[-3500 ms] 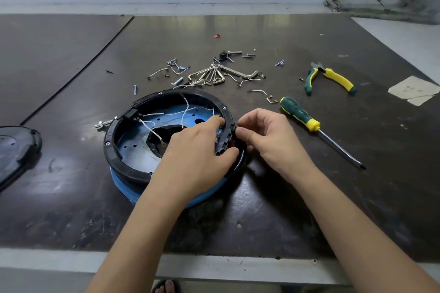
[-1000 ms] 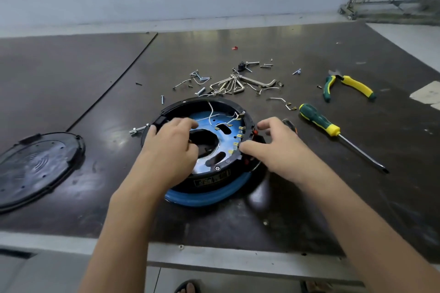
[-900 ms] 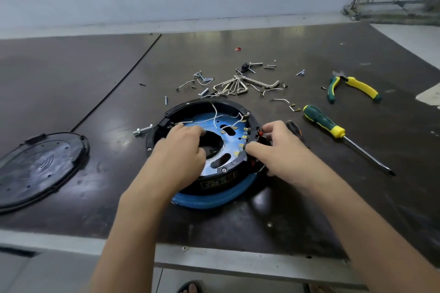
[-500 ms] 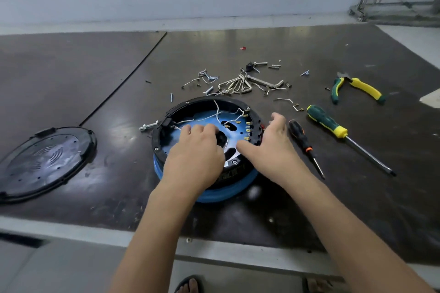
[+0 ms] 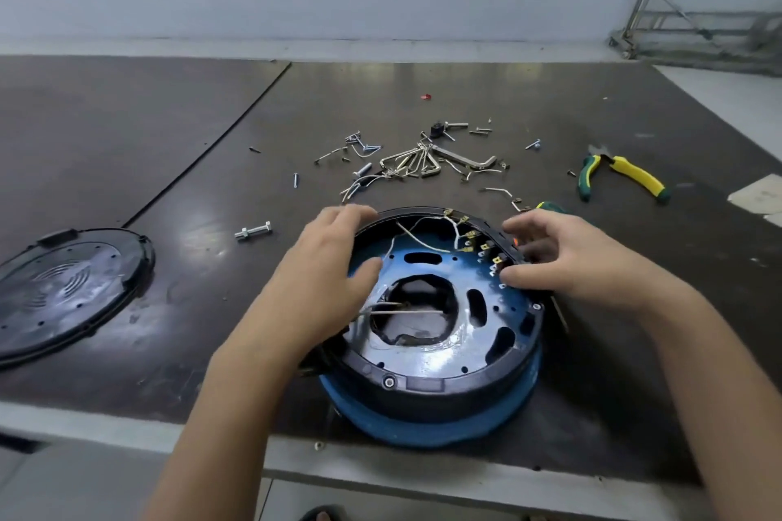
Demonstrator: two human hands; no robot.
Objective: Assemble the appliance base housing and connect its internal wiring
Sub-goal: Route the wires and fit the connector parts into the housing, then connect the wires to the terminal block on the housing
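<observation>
Base housing (image 5: 423,387): a black ring seated on a blue base, seen between the two hands at the near edge of the desk (image 5: 169,140), its open side turned up.
Left hand (image 5: 321,279): laid over the ring's left rim, fingers loosely extended along the far edge and the thumb reaching inside; nothing is clasped.
Right hand (image 5: 567,258): the ring's right rim is gripped, thumb on the inner side, curled fingers over the outer side.
Wiring: thin white wires (image 5: 423,243) are seen loose inside the ring, running toward a row of terminals (image 5: 486,250) just beside the right thumb.
Beyond the hands: hex keys (image 5: 417,165) and screws are scattered together.
Left of the left hand: a bolt (image 5: 253,231) lies near, a black cover (image 5: 63,292) well apart.
Beyond the right hand: pliers (image 5: 622,178) lie on the desk.
</observation>
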